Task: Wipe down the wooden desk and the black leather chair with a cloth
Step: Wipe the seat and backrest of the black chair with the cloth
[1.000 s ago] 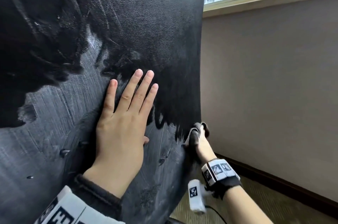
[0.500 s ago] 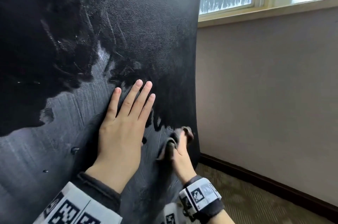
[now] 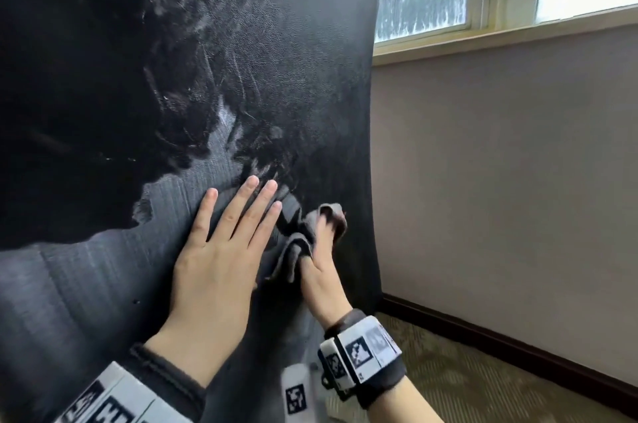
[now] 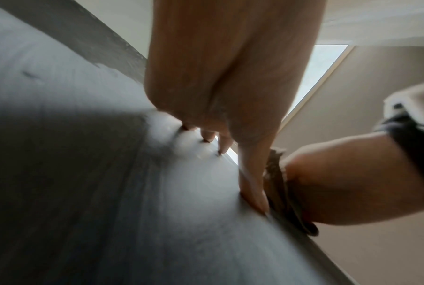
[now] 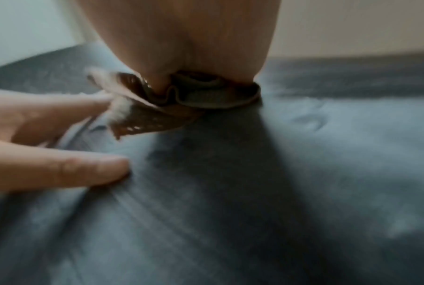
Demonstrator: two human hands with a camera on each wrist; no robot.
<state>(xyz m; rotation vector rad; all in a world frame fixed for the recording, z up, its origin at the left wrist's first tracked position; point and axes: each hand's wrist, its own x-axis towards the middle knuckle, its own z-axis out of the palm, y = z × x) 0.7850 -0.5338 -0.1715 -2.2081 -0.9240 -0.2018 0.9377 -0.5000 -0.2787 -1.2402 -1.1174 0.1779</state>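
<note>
Crumpled brown-grey cloth (image 3: 303, 243) is gripped in the right hand (image 3: 322, 270) and pressed to the tall black leather chair back (image 3: 241, 60), near its right edge, just beside the left hand (image 3: 221, 260), which lies flat, fingers straight. Unwiped leather is judged to lie above both. Fingertips (image 4: 207, 137) denting leather show only at the left wrist.
</note>
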